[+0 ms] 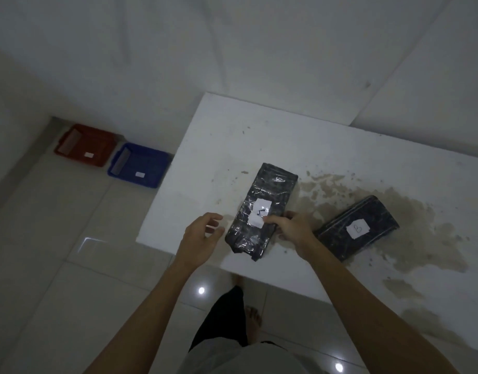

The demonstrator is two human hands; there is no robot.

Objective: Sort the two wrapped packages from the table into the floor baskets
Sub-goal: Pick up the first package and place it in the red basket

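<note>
Packages remain on the table (259, 125). Left of it, on the floor: red basket (84, 145), then blue basket (138, 165), tags unreadable. Left hand (202, 236) spread beside the near package (259, 210); right hand (291, 228) pinches its edge. Label indistinct; far package (356, 228) possibly "B". Pickup under way; lifting comes next.

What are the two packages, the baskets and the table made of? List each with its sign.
Nearer package, under the right hand, and farther package: glossy black plastic film, likely; creases catch light. White labels look like paper.
Red basket and blue basket: apparently moulded plastic, with uniform colour.
Table: smooth matte white surface, brown-stained; material unclear.
</note>
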